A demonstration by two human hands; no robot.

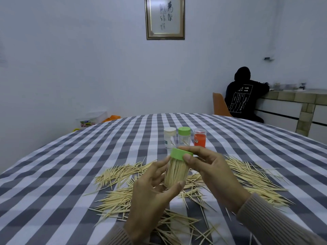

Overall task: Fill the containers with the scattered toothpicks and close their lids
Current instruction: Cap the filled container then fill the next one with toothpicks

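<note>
Left hand (150, 197), at lower centre of the frame, is curled round the clear body of a toothpick container (176, 172), with the thumb across its lower end and the fingers along its left side. Right hand (210, 167), just right of centre, is closed on the green lid (181, 153) seated on that container, the thumb on the lid's front rim and the fingers arched over its top. Densely packed toothpicks are seen through the container wall, and the container is held tilted above the table. Scattered toothpicks (120, 174) are spread over the grey-and-white checked tablecloth (53, 165) below and to both sides of the hands, with a further band toward the right of the frame. Three more containers are lined up upright just above the hands at centre frame: a white-lidded container (169, 137) on the left, a green-lidded container (184, 137) in the middle and a red container (200, 138) on the right; the first two are seen to hold only a few toothpicks. A framed picture (165, 17) is hung on the wall at top centre. A person in a dark hooded top (245, 96) is seated on an orange chair (219, 105) at the right of the frame, turned toward a tiled counter (300, 105).
</note>
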